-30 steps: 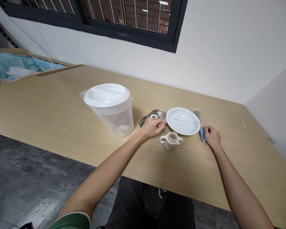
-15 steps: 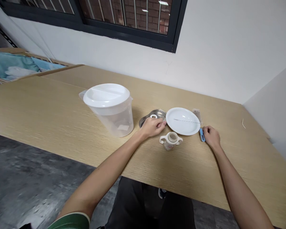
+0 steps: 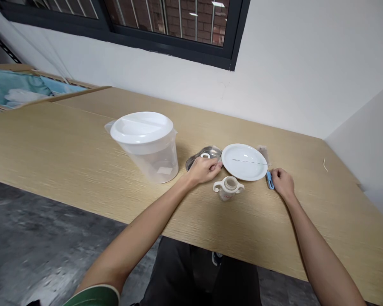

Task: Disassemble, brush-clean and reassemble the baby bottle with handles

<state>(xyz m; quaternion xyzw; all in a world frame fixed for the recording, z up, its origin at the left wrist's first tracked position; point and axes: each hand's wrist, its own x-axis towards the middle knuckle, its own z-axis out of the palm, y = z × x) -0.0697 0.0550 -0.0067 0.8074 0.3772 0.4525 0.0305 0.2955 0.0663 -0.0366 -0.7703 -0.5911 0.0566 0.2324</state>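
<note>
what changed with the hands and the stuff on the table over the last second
Nothing visibly changed. The left hand still rests at the metal tray, the right hand still touches the blue handle beside the white plate. The pitcher and two-handled bottle have not moved.

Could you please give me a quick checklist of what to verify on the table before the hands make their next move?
1. Left hand rests on the near edge of the metal tray: ok.
2. Right hand touches the blue-handled brush: ok; grip cannot tell.
3. Brush wire lies across the white plate: ok.
4. Two-handled cup upright, uncapped, between the hands: ok.
5. Pitcher lid on: ok.
6. White ring in the tray: ok.
</note>
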